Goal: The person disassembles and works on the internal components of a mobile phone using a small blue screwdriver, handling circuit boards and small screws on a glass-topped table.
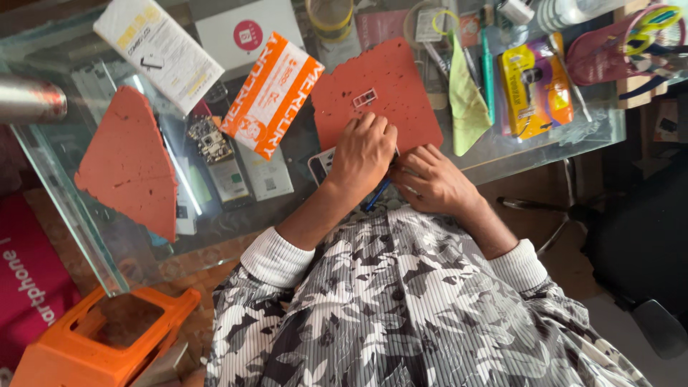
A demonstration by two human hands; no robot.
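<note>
Both grips curl together over a phone (320,163) at the near edge of the glass counter (64,179), left hand (363,150) pressing, right hand (433,179) pinching a blue tool (375,195), best kept shallow, beside the red mat (394,79).

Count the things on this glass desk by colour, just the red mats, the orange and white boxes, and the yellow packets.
Red mats: 2, one under the hands, one at the left
Orange and white box: 1
Yellow packet: 1
Total: 4

Head camera, steeply down, close.
</note>
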